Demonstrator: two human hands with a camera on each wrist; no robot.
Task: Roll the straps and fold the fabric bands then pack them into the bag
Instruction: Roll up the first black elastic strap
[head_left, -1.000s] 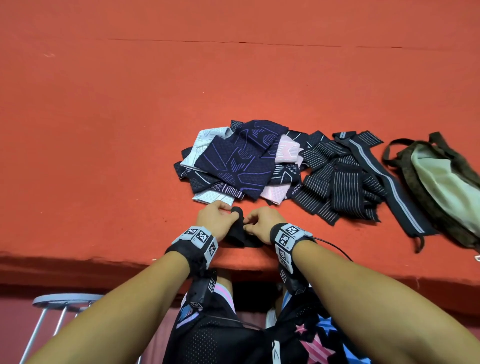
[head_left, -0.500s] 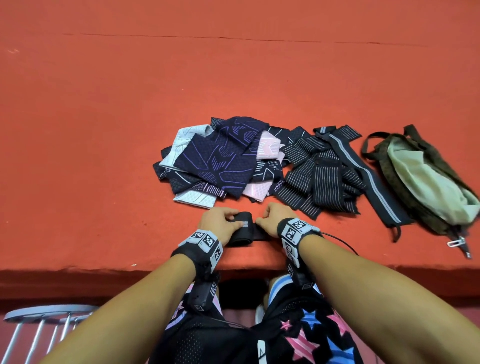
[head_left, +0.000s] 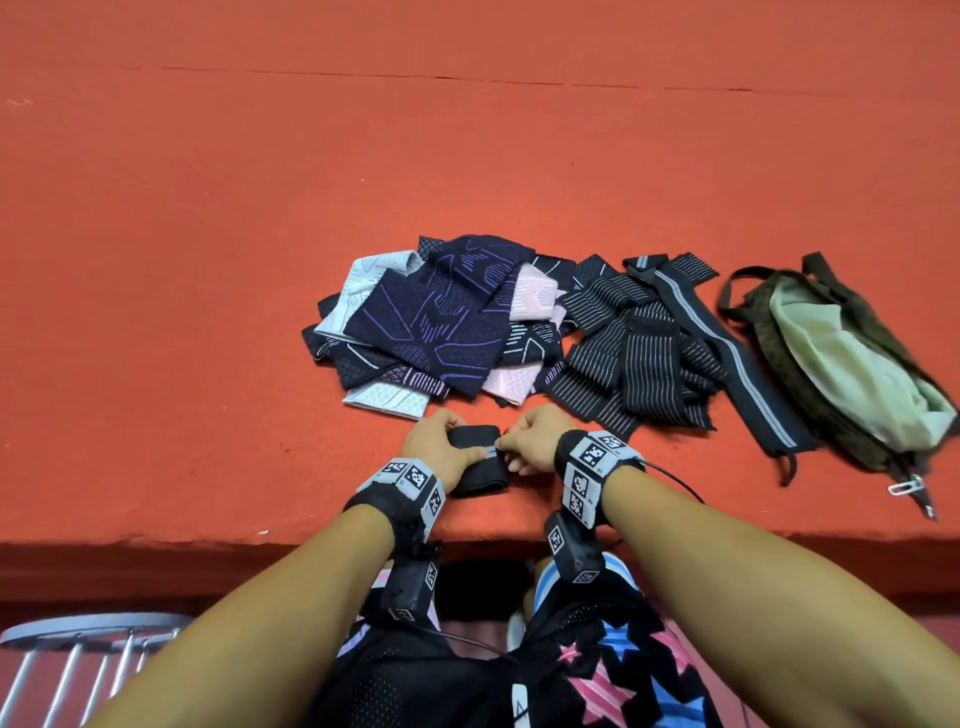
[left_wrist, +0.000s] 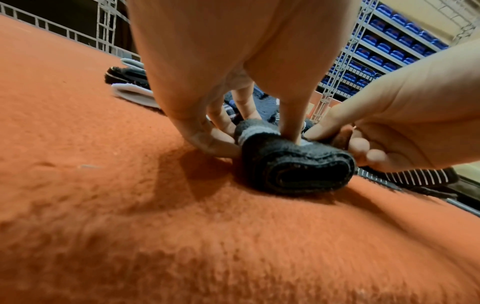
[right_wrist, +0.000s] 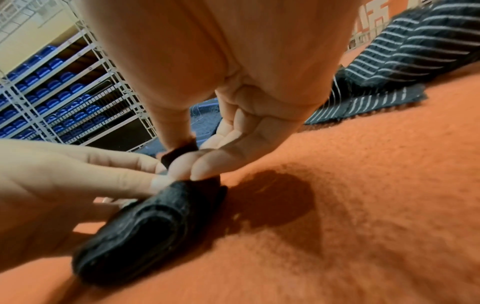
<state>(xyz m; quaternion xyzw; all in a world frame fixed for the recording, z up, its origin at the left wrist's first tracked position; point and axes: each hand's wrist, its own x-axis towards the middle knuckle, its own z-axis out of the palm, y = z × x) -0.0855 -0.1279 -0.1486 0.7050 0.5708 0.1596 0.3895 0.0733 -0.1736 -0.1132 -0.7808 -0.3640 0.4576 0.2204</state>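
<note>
A black strap with a grey stripe lies rolled up (head_left: 475, 460) (left_wrist: 296, 168) (right_wrist: 145, 224) on the orange felt table near its front edge. My left hand (head_left: 441, 449) (left_wrist: 233, 135) grips the roll from the left, thumb pressing on top. My right hand (head_left: 524, 444) (right_wrist: 192, 164) pinches the strap's loose end at the roll's right side. Behind them lie a heap of patterned fabric bands (head_left: 441, 327), striped black straps (head_left: 634, 348) and a long grey-striped strap (head_left: 727, 348). The olive bag (head_left: 841, 364) lies open at the far right.
The orange table (head_left: 208, 312) stretches bare to the left and far back. Its front edge (head_left: 208, 545) runs just under my wrists. A grey metal stool (head_left: 78, 649) stands below at the left. Wire shelving with blue bins (left_wrist: 384, 47) shows in the wrist views.
The strap is now a tighter, fuller roll. Both hands have shifted a little and my right hand now pinches the loose end against the roll.
</note>
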